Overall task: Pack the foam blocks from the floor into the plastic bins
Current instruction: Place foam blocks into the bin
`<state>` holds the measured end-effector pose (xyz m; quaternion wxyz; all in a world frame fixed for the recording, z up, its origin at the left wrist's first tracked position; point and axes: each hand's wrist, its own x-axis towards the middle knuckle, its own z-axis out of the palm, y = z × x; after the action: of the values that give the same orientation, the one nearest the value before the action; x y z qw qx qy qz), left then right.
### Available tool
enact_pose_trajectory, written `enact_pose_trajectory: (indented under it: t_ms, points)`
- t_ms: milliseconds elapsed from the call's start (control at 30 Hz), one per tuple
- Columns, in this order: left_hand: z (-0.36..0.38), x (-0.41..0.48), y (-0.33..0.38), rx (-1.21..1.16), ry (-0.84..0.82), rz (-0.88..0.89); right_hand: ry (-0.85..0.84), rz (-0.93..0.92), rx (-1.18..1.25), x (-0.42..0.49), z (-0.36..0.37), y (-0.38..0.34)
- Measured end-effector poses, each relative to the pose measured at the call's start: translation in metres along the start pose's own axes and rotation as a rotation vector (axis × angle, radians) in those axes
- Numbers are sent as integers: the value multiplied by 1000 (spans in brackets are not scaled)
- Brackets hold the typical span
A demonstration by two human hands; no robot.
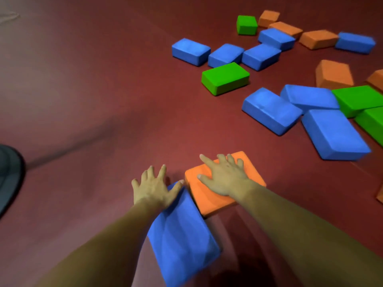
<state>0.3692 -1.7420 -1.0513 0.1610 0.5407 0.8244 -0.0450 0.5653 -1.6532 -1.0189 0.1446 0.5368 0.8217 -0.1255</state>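
Observation:
Two foam blocks lie side by side on the dark red floor right in front of me. My left hand rests with spread fingers on the far end of a long blue block. My right hand lies flat, fingers spread, on top of an orange block that touches the blue one. Neither hand curls round its block. No plastic bin shows clearly in view.
Several blue, green and orange foam blocks lie scattered over the floor to the upper right, such as a green block and a large blue block. A dark rounded object sits at the left edge.

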Motion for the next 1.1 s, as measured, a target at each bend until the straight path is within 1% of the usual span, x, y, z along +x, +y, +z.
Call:
enact_pose_trajectory:
  t_ms: [167,333,400,533,633,800,933,1000,1067,1100]
  points:
    - [26,-12,-8,-133,-74,-97,5,39,13,-16,46,-13]
    - [52,-40,-10,-194,-69,-187,33,79,77,-42,77,-14]
    - [54,-44,-6,-226,-50,-195,27,90,83,-50,83,-12]
    - [50,-35,9,-230,6,-145,43,121,100,-57,85,-1]
    - [48,-21,19,-165,16,-95,61,158,89,-56,90,10]
    - [45,16,20,-127,106,-13,185,227,16,-40,99,10]
    - [34,50,19,-124,185,68,225,319,-24,-18,93,-1]
    - [32,56,19,-99,216,79,259,285,-51,-8,91,-1]
    - [33,52,21,-95,228,64,310,144,-75,-3,90,9]
    - [34,48,23,-116,220,45,290,78,-81,-2,89,19]
